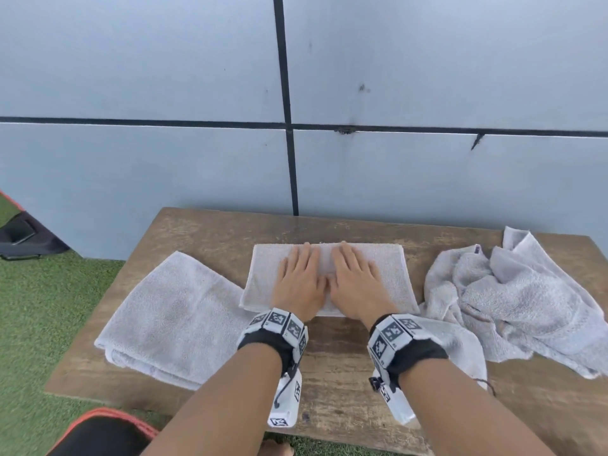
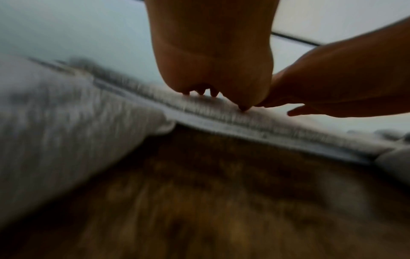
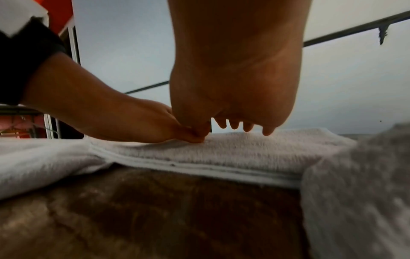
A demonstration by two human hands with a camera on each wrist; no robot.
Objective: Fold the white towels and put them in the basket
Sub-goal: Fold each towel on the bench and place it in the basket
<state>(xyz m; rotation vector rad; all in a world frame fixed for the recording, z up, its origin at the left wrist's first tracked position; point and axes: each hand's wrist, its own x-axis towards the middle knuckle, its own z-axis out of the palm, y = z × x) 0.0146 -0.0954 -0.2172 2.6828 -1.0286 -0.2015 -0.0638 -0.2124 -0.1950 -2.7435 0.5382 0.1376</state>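
A folded white towel (image 1: 388,271) lies in the middle of the wooden table (image 1: 335,353). My left hand (image 1: 297,284) and right hand (image 1: 355,281) lie flat on it side by side, fingers straight, thumbs touching. The wrist views show the same towel (image 2: 221,112) (image 3: 255,150) from its near edge, with my left hand (image 2: 213,73) and right hand (image 3: 235,91) pressing down on it. Another folded towel (image 1: 167,314) rests at the left. A crumpled pile of towels (image 1: 513,297) sits at the right. No basket is in view.
A grey panelled wall (image 1: 164,159) stands right behind the table. Green artificial turf (image 1: 36,307) covers the ground to the left. A black bag with orange trim (image 1: 98,432) is at the lower left, another dark bag (image 1: 23,238) by the wall.
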